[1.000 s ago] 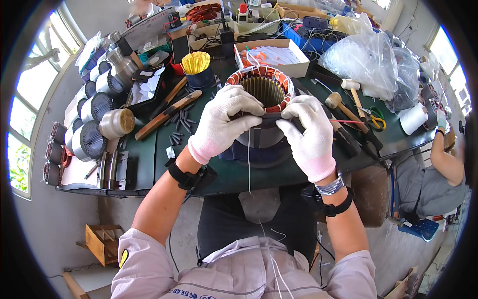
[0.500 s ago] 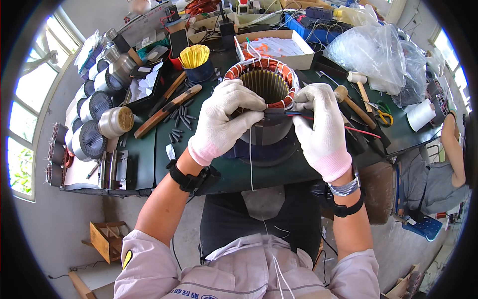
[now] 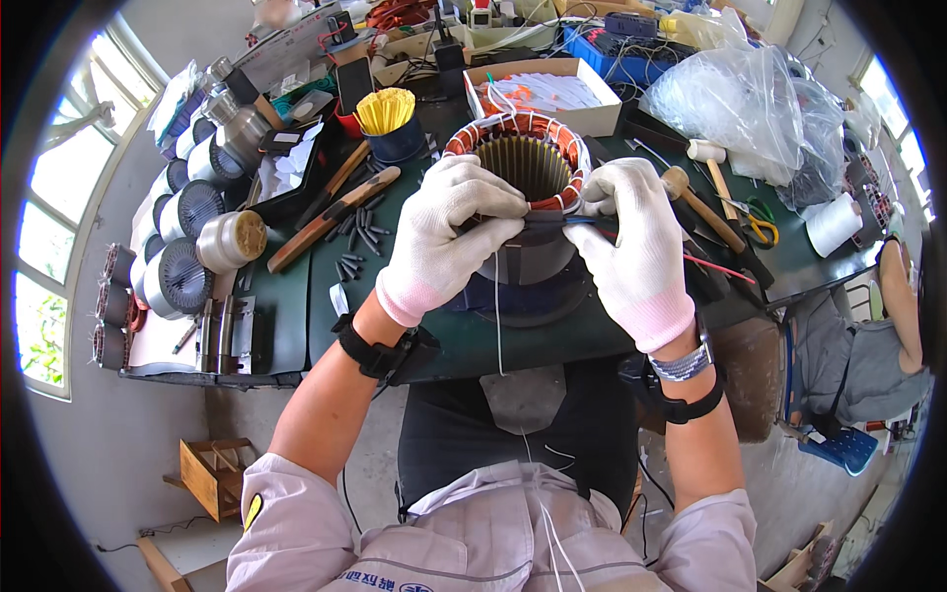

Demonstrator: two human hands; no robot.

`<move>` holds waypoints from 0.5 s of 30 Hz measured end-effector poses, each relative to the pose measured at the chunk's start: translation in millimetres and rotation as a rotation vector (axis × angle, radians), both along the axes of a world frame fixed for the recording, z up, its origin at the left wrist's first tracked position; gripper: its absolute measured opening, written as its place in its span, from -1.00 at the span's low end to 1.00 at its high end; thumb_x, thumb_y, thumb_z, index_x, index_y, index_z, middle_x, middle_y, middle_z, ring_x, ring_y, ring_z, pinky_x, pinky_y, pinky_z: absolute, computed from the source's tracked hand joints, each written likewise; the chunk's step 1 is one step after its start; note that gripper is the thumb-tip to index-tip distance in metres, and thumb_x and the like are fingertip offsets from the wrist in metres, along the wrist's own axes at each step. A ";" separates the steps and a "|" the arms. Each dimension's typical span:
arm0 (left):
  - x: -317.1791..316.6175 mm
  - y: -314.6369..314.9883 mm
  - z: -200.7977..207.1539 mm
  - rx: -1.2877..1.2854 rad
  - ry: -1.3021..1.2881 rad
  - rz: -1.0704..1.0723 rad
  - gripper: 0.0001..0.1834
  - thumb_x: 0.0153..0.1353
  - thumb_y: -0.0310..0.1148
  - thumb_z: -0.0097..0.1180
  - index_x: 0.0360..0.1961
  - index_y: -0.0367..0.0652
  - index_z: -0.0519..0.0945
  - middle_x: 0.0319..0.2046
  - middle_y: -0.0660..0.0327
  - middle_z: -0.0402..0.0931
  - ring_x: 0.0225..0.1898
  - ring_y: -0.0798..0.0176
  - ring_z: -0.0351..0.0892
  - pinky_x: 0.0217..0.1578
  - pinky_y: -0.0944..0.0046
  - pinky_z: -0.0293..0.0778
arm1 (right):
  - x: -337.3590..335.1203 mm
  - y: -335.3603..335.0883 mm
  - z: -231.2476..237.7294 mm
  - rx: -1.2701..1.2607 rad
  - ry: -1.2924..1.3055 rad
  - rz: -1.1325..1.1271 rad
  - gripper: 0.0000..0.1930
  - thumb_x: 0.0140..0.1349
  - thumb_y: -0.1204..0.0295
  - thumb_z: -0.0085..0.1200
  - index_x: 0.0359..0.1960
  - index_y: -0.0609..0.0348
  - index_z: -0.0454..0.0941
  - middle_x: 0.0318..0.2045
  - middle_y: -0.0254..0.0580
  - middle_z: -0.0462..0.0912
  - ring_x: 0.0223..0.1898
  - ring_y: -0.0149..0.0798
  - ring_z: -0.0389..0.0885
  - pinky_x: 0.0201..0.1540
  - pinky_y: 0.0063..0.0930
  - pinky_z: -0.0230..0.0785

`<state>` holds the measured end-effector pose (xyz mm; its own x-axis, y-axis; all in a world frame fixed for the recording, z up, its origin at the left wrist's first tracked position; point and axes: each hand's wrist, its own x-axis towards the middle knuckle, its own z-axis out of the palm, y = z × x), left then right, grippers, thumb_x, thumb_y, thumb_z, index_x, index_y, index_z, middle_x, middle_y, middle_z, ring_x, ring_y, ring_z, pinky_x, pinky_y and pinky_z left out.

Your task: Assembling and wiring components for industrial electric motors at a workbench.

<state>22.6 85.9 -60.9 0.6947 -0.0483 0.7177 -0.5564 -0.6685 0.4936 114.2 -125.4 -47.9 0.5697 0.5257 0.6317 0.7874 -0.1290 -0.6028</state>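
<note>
A motor stator (image 3: 533, 264) stands upright at the table's front edge, its copper winding (image 3: 567, 148) laced with white cord. Both my hands, in white gloves with pink cuffs, meet at its near rim. My left hand (image 3: 449, 237) is closed, thumb and fingertips pinching the left end of a black sleeve (image 3: 545, 215) that lies across the rim. At the sleeve's right end, my right hand (image 3: 636, 252) pinches the blue and dark wire leads; its fingertips partly hide them. A red lead (image 3: 720, 266) sticks out beyond that hand. Loose white cord (image 3: 499, 326) hangs down the stator's front.
Left of the stator lie short black tubes (image 3: 365, 237), a wooden stick (image 3: 330, 222) and wire spools (image 3: 182, 276). Behind stands a box of white strips (image 3: 552, 89). Mallets (image 3: 705, 207), scissors (image 3: 762, 225) and a thread cone (image 3: 834, 227) are at right. Another person sits far right.
My right hand has shifted slightly, its thumb and fingertips moving left along the leads towards the sleeve. The left hand and the stator have hardly moved.
</note>
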 end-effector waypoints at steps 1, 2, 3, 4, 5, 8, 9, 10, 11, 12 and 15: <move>-0.7 0.1 0.2 0.014 -0.007 0.008 -0.74 0.03 -0.69 0.36 -0.24 -0.18 0.71 -0.20 0.20 0.72 -0.10 0.17 0.66 0.33 0.03 0.37 | -0.6 0.6 0.0 0.000 0.001 0.001 -0.57 0.00 0.74 0.36 -0.11 0.20 0.49 -0.16 -0.17 0.53 -0.20 -0.23 0.64 -0.06 -0.35 0.54; 0.1 -0.1 -0.6 0.013 -0.008 0.006 -0.74 0.03 -0.69 0.36 -0.24 -0.18 0.71 -0.20 0.20 0.72 -0.10 0.17 0.66 0.33 0.03 0.37 | -0.7 0.9 -0.5 -0.005 -0.008 0.009 -0.59 0.01 0.75 0.32 -0.10 0.20 0.49 -0.15 -0.14 0.52 -0.21 -0.18 0.64 -0.08 -0.31 0.53; 1.4 -0.2 -2.3 0.032 -0.036 0.014 -0.73 0.03 -0.68 0.36 -0.23 -0.17 0.71 -0.19 0.19 0.73 -0.09 0.16 0.67 0.33 0.02 0.37 | -0.9 1.0 -1.0 -0.009 -0.015 0.018 -0.60 0.03 0.76 0.29 -0.10 0.20 0.48 -0.14 -0.11 0.50 -0.21 -0.14 0.64 -0.10 -0.28 0.53; 2.1 -0.4 -4.4 0.052 -0.063 0.022 -0.73 0.04 -0.67 0.36 -0.22 -0.17 0.71 -0.18 0.18 0.73 -0.07 0.14 0.67 0.34 0.00 0.37 | -1.3 1.0 -1.3 -0.010 -0.015 0.016 -0.60 0.03 0.76 0.29 -0.10 0.20 0.48 -0.14 -0.11 0.50 -0.21 -0.14 0.64 -0.10 -0.28 0.53; 1.8 -0.5 -6.5 0.053 -0.063 0.022 -0.73 0.04 -0.67 0.36 -0.22 -0.17 0.71 -0.18 0.18 0.73 -0.07 0.14 0.67 0.34 0.00 0.37 | -1.8 1.4 -1.2 -0.017 -0.032 0.010 -0.60 0.03 0.76 0.29 -0.10 0.19 0.48 -0.14 -0.10 0.51 -0.19 -0.09 0.63 -0.08 -0.25 0.53; 0.6 -2.7 -13.6 0.121 -0.127 0.083 -0.70 0.04 -0.66 0.38 -0.17 -0.17 0.70 -0.14 0.15 0.73 -0.04 0.10 0.68 0.35 -0.04 0.37 | -0.2 2.4 -4.2 -0.023 -0.101 -0.011 -0.61 0.03 0.74 0.28 -0.12 0.19 0.47 -0.15 -0.06 0.51 -0.15 0.01 0.62 -0.06 -0.18 0.51; 1.3 -5.2 -15.9 0.153 -0.177 0.109 -0.68 0.03 -0.66 0.38 -0.15 -0.18 0.69 -0.12 0.13 0.73 -0.02 0.07 0.68 0.35 -0.06 0.37 | 0.7 2.4 -5.7 -0.022 -0.154 -0.026 -0.62 0.04 0.73 0.28 -0.12 0.19 0.46 -0.15 -0.04 0.51 -0.13 0.06 0.61 -0.05 -0.15 0.50; 1.1 -7.3 -17.3 0.184 -0.228 0.136 -0.65 0.02 -0.66 0.39 -0.13 -0.19 0.68 -0.11 0.11 0.73 -0.01 0.04 0.69 0.35 -0.09 0.38 | 0.7 2.4 -6.4 -0.022 -0.153 -0.029 -0.62 0.04 0.73 0.28 -0.12 0.19 0.46 -0.15 -0.04 0.51 -0.13 0.06 0.61 -0.05 -0.15 0.50; 0.1 -9.2 -16.5 0.184 -0.227 0.133 -0.65 0.02 -0.66 0.39 -0.13 -0.19 0.68 -0.11 0.11 0.73 -0.01 0.04 0.69 0.35 -0.09 0.38 | 0.5 2.5 -6.6 -0.019 -0.129 -0.030 -0.62 0.04 0.72 0.28 -0.12 0.18 0.45 -0.15 -0.03 0.51 -0.11 0.09 0.60 -0.04 -0.12 0.49; -1.2 -11.1 -15.2 0.192 -0.230 0.136 -0.64 0.01 -0.66 0.40 -0.12 -0.20 0.67 -0.10 0.10 0.73 0.00 0.02 0.68 0.35 -0.10 0.38 | 0.1 2.2 -6.8 -0.017 -0.106 -0.031 -0.62 0.05 0.71 0.27 -0.11 0.18 0.45 -0.14 -0.02 0.51 -0.09 0.11 0.59 -0.03 -0.10 0.48; -0.8 -12.8 -18.6 0.207 -0.252 0.149 -0.63 -0.01 -0.66 0.41 -0.12 -0.22 0.67 -0.09 0.08 0.72 0.01 -0.02 0.68 0.34 -0.11 0.39 | -1.1 1.4 -7.2 -0.030 -0.136 -0.045 -0.62 0.06 0.70 0.26 -0.09 0.17 0.44 -0.13 -0.02 0.50 -0.06 0.12 0.59 -0.01 -0.08 0.47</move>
